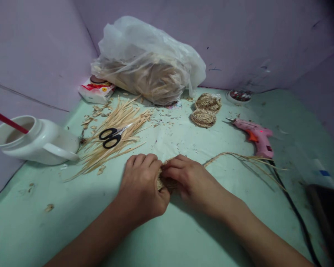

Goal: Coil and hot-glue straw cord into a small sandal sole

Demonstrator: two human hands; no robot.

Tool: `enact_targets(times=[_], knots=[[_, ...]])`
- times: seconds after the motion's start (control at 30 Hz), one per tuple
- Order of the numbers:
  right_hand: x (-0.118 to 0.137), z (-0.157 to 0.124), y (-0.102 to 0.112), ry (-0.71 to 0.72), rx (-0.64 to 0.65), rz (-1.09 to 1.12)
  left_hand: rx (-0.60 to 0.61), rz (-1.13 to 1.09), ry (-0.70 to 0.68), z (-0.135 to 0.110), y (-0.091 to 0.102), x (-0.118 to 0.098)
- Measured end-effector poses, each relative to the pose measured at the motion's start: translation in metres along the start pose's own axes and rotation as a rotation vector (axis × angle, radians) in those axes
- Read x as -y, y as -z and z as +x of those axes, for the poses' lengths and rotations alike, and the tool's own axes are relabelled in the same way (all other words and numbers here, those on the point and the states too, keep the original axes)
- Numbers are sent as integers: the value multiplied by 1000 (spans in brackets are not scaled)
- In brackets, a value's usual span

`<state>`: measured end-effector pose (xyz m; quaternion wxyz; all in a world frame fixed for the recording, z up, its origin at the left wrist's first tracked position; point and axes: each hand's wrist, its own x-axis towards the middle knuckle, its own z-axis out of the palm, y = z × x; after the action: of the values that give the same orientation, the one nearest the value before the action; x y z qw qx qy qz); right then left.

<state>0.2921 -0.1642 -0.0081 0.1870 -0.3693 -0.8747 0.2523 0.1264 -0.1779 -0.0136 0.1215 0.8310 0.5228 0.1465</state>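
Between my hands is a coiled piece of braided straw point(161, 181), mostly covered by fingers. My left hand point(141, 183) is wrapped round its left side, the thumb near the lower edge. With bent fingers, my right hand point(187, 176) grips the piece's right side. A loose tail of the straw braid point(219, 154) runs out past my right hand and ends in unbraided strands near the glue gun. How the braid lies under my right fingers is hidden.
A pink glue gun point(256, 135) with a black cord point(292, 207) lies at right. Beyond my hands are coiled straw pieces point(203, 118). Black-handled scissors point(113, 138) rest on loose straw strips point(122, 122). A white jug point(55, 141) stands left; a plastic bag point(156, 70) sits at the back.
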Motion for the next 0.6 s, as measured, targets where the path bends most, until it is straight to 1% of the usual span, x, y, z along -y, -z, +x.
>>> enact_targets(times=[0.07, 0.1, 0.17, 0.23, 0.33, 0.5, 0.6], knots=[[-3, -7, 6, 47, -199, 40, 4, 0, 10, 0, 1, 0], [-4, -11, 10, 41, -317, 52, 7, 1, 18, 0, 1, 0], [-6, -20, 18, -49, -519, 56, 14, 1, 29, 0, 2, -1], [-6, -31, 22, -167, -631, 44, 21, 3, 41, 1, 2, -2], [-4, -47, 20, -240, -667, 44, 32, 13, 56, 1, 3, -3], [-1, -67, 6, -311, -719, 73, 41, 37, 59, 1, 5, -4], [-1, -70, 2, -284, -719, 48, 42, 51, 64, 1, 5, -5]])
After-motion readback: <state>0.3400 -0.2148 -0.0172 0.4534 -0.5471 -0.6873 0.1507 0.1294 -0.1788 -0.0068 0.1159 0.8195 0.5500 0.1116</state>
